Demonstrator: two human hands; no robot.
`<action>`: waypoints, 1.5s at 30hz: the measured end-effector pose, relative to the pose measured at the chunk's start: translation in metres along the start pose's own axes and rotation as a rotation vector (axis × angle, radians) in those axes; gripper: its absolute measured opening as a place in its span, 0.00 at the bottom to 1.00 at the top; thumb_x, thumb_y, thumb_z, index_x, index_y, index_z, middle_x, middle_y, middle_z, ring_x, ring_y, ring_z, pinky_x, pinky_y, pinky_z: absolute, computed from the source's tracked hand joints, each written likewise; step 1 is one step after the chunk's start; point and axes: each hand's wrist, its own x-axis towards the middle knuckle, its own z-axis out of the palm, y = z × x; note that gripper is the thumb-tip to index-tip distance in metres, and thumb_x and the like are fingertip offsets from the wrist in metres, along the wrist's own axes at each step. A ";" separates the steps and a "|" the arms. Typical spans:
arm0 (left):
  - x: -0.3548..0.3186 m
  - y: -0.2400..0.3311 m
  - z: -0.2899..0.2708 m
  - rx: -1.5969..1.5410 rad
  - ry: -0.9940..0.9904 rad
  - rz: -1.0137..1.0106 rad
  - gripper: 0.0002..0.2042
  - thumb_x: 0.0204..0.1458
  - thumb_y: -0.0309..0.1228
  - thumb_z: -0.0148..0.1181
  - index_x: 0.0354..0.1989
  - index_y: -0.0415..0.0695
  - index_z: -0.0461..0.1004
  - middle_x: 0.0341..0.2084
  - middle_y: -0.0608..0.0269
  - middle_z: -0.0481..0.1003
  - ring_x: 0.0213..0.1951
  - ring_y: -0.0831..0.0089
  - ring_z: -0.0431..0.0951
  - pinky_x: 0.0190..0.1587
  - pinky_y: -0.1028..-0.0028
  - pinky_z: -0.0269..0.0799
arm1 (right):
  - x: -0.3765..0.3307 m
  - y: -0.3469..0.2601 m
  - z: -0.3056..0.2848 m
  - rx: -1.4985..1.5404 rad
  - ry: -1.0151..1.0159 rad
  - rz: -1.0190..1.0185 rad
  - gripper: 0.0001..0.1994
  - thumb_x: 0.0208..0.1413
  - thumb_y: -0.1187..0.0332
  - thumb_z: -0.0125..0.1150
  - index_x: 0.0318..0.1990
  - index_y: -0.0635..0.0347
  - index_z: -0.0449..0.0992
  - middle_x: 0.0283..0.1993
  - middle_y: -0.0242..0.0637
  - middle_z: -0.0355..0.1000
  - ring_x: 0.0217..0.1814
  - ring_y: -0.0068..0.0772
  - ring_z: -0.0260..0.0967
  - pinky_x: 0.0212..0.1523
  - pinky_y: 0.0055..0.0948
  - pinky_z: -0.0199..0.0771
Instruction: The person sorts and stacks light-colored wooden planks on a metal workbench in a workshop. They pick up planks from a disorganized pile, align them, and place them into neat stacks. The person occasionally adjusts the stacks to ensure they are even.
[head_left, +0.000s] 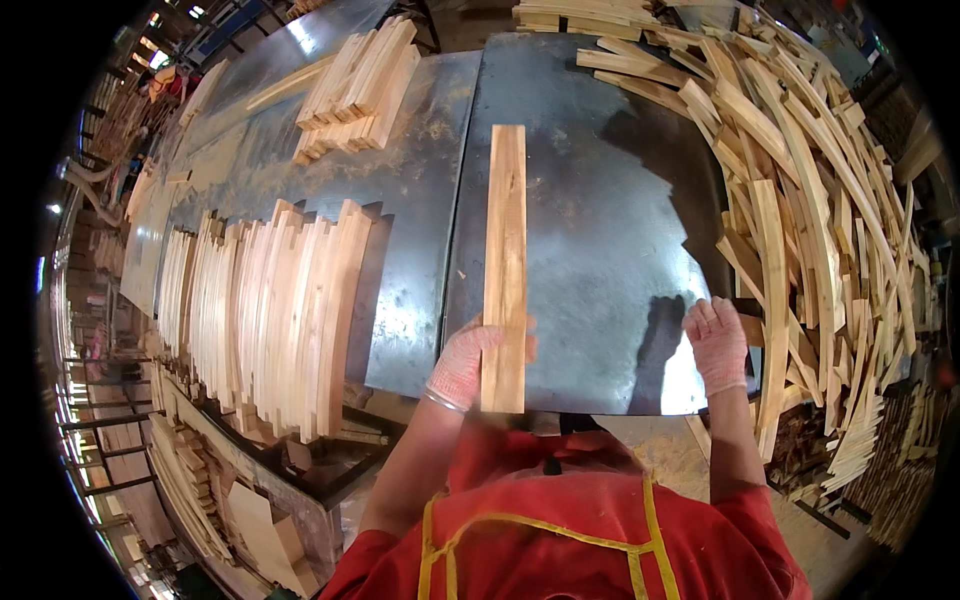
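Head view: left hand [462, 362] grip holds a long, pale, knotty wooden slat [505, 265].

Your head camera looks steeply down from close above the metal table [590, 250]. It faces the far end. Its fisheye rim goes dark, so the edges are probably unreliable.

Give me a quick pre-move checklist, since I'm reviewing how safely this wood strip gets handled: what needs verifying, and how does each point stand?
1. Left hand grips the wood strip at its near end: ok.
2. Strip lies flat on the metal table: ok.
3. Right hand is off the strip, at the loose pile of strips: ok.
4. Both hands gloved: ok.
5. Table around the strip is bare: ok.
6. Stacked strips on the left standing stable: cannot tell.
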 end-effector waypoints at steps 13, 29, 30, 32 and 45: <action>-0.032 -0.002 -0.048 0.869 0.041 0.028 0.22 0.62 0.33 0.60 0.62 0.34 0.71 0.52 0.59 0.76 0.54 0.70 0.74 0.60 0.70 0.70 | -0.167 0.171 0.137 -0.278 -0.426 0.528 0.16 0.63 0.71 0.68 0.56 0.55 0.72 0.38 0.33 0.74 0.30 0.24 0.71 0.29 0.21 0.70; 0.040 -0.151 0.111 1.667 -0.425 0.010 0.28 0.57 0.39 0.64 0.63 0.38 0.69 0.57 0.45 0.75 0.61 0.51 0.74 0.62 0.60 0.70 | -0.154 -0.231 -0.185 -0.713 0.812 -1.051 0.25 0.64 0.64 0.65 0.65 0.68 0.72 0.55 0.41 0.79 0.54 0.30 0.77 0.55 0.31 0.78; 0.049 -0.165 0.148 1.734 -0.529 -0.033 0.33 0.57 0.37 0.67 0.69 0.36 0.63 0.62 0.44 0.72 0.65 0.54 0.72 0.66 0.62 0.69 | -0.160 -0.232 -0.256 -0.652 0.910 -1.119 0.26 0.63 0.63 0.66 0.65 0.67 0.73 0.54 0.42 0.80 0.55 0.31 0.77 0.55 0.32 0.78; 0.065 -0.197 0.207 1.697 -0.726 -0.195 0.40 0.57 0.34 0.69 0.76 0.35 0.56 0.69 0.43 0.68 0.70 0.57 0.70 0.70 0.63 0.67 | -0.179 -0.247 -0.336 -0.743 1.095 -0.977 0.28 0.61 0.59 0.67 0.65 0.65 0.73 0.54 0.45 0.80 0.57 0.36 0.78 0.57 0.34 0.77; 0.116 -0.397 0.339 1.081 -0.875 -0.810 0.39 0.65 0.36 0.63 0.80 0.42 0.49 0.64 0.53 0.68 0.62 0.66 0.72 0.64 0.67 0.70 | -0.230 -0.403 -0.430 -1.460 1.172 -0.183 0.42 0.55 0.38 0.64 0.72 0.57 0.69 0.68 0.56 0.72 0.72 0.53 0.68 0.72 0.40 0.66</action>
